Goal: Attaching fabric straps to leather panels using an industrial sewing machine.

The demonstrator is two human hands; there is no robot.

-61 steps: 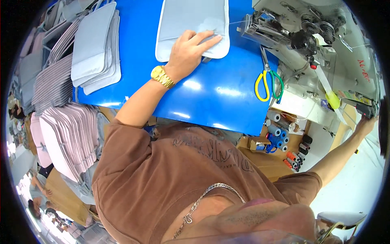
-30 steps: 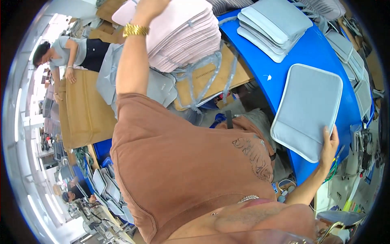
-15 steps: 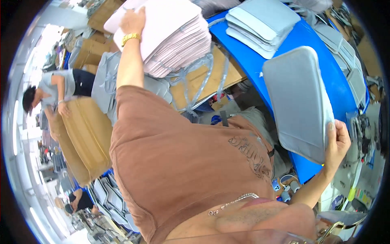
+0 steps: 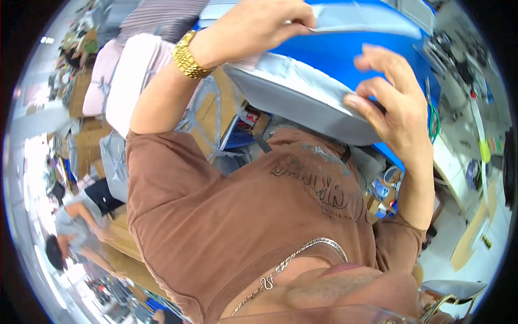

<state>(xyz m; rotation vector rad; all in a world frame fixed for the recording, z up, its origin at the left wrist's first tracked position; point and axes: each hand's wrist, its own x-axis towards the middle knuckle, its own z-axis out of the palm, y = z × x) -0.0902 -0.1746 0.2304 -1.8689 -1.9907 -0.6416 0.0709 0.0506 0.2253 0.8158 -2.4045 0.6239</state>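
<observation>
- Pinching a grey panel (image 4: 369,20), the left hand (image 4: 264,26) has left the pink stack (image 4: 135,81).
- Right hand (image 4: 396,102) touches the grey pouch (image 4: 305,105) by the table (image 4: 330,51); grip unclear.
- Both now handle grey pieces.

grey pouch (image 4: 302,110), blue table (image 4: 334,59), seemingly pale-pink stack (image 4: 132,81)

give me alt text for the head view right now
A person's left hand pinches a blurred light-grey panel over a blue table, while the right hand touches the edge of a grey fabric panel. Pale pink stacks are at left, where a co-worker leans near a cardboard box.
</observation>
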